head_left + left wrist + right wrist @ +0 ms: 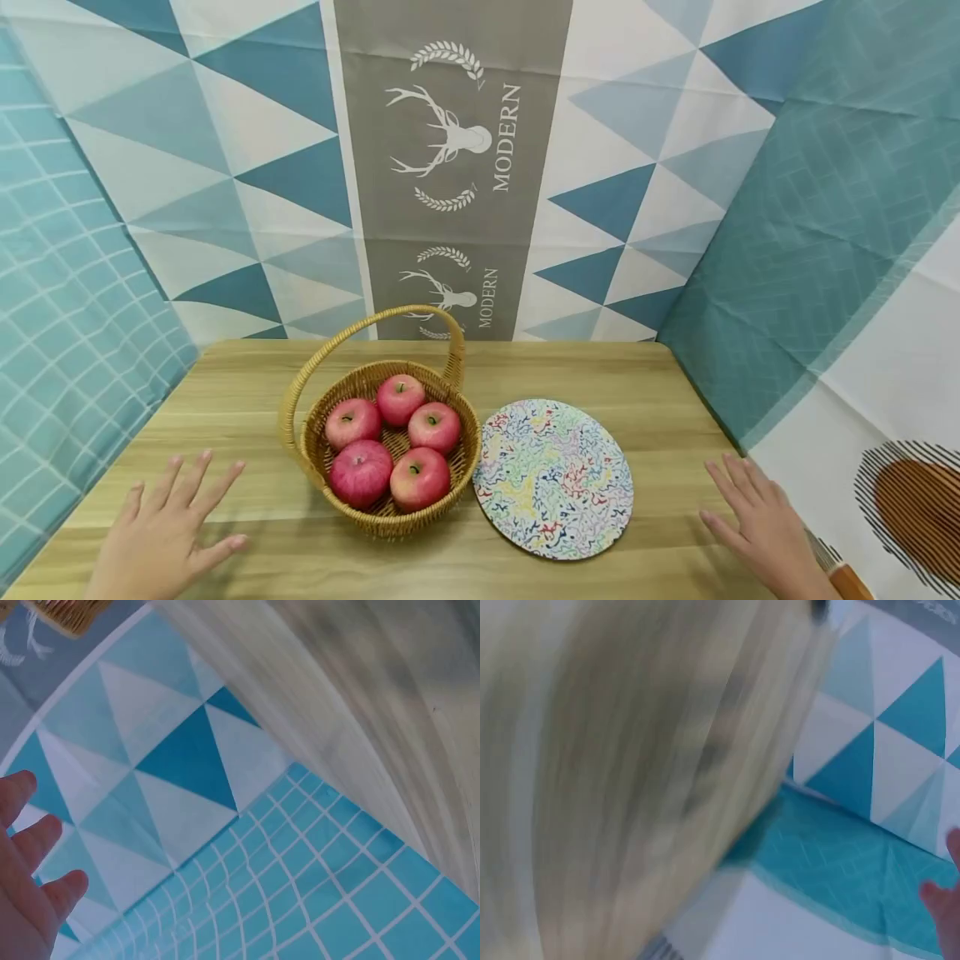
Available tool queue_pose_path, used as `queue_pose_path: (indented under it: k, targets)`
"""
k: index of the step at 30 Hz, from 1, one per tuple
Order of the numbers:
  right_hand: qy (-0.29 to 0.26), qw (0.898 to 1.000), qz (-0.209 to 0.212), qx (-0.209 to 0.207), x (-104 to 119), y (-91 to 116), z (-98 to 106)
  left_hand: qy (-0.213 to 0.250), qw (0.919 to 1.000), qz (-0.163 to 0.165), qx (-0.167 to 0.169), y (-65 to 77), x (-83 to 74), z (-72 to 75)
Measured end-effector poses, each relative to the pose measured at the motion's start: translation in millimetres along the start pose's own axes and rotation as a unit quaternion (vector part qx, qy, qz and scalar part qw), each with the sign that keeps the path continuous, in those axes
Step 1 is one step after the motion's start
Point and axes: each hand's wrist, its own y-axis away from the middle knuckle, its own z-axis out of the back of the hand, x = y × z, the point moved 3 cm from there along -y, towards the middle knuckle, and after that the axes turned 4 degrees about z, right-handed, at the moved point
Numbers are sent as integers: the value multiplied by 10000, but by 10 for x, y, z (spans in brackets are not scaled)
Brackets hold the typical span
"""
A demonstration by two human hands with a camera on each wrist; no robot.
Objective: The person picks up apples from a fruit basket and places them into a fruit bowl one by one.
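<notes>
Patterned cloth (285, 200) fills the back of my feed, above a wood-grain desk (645, 392). I've got a wicker basket (390, 525) on it, just left of a squiggly round mat (555, 479). Left hand (167, 533) near the basket, fingers spread; right hand (768, 529) right of the mat, fingers straight, thumb apart; five apples (433, 428) inside the basket.

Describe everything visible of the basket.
The basket is round, golden-brown and woven, wicker by its look, with one tall arched handle standing up. It sits upright on the wood-grained table, left of the patterned disc, and holds five reddish apples. Neither the left hand nor the right hand touches it.
</notes>
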Motion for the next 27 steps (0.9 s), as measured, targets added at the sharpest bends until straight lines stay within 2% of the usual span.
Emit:
queue_pose_path:
  k: [1,3,5,8,10,12,13,15,18,20,21,22,25,26,27]
  targets:
    - [-426,9991,7,33,12,-9,-19,41,10000,28,14,-3,-1,22]
    - [-1342,9909,-74,60,46,-33,-57,142,9999,46,74,-13,-11,71]
    - [-2230,9738,-434,97,89,-48,-87,272,9995,14,154,-24,-44,118]
    - [-3110,9439,-1107,122,161,-89,-143,480,9987,-155,92,-38,-123,185]
    - [-3575,9242,-1342,52,208,-137,-180,599,9974,-353,-194,-46,-182,224]
    - [-4007,9054,-1403,-99,248,-197,-217,671,9938,-590,-658,-55,-233,264]
    - [-4284,8922,-1418,-151,264,-227,-233,704,9908,-703,-917,-61,-259,279]
    - [-4629,8727,-1536,-200,286,-275,-254,714,9829,-907,-1433,-74,-311,298]
    - [-5047,8439,-1807,-234,315,-335,-284,590,9727,-1063,-1977,-92,-382,323]
    - [-5305,8227,-2021,-304,330,-360,-295,613,9602,-1242,-2427,-136,-455,316]
    - [-5533,8050,-2110,-371,345,-377,-312,683,9509,-1376,-2687,-162,-496,325]
    - [-5832,7812,-2179,-471,368,-400,-332,763,9390,-1527,-2985,-185,-540,342]
    - [-6678,7011,-2359,-823,454,-489,-411,1101,8924,-2076,-3852,-254,-684,430]
    - [-6937,6730,-2385,-951,483,-520,-438,1203,8800,-2238,-4013,-280,-733,459]
    - [-7135,6497,-2414,-1031,512,-548,-459,1285,8708,-2376,-4108,-304,-783,482]
